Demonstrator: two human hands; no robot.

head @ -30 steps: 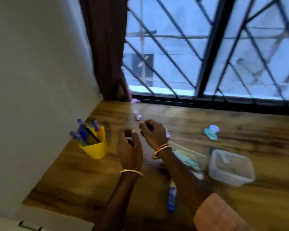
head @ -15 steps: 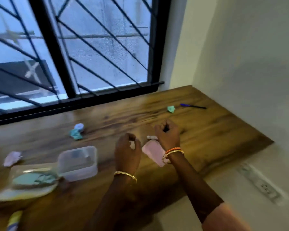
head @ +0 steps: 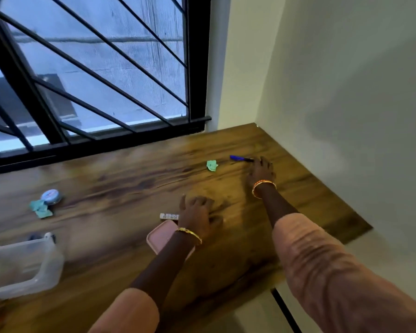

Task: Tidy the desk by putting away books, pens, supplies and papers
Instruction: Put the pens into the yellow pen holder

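Note:
A blue pen (head: 240,158) lies on the wooden desk (head: 135,183) near the far right corner. My right hand (head: 262,170) reaches over it, fingertips touching the pen's near end; a grip is not plain. My left hand (head: 198,216) rests on the desk with fingers spread and holds nothing. Just to its left lies a small white tube (head: 169,216), and a pink case (head: 161,236) sits partly under my left wrist. A crumpled green paper (head: 212,165) lies left of the pen.
A clear plastic container (head: 24,265) stands at the left front. Another green paper scrap (head: 40,209) and a round tin (head: 50,197) lie at mid left. The barred window (head: 94,92) runs behind the desk. A wall (head: 346,92) bounds the right side.
My view swung right along the desk. My right hand moved forward and right from the pink case to the blue pen. My left hand dropped onto the desk beside the white tube.

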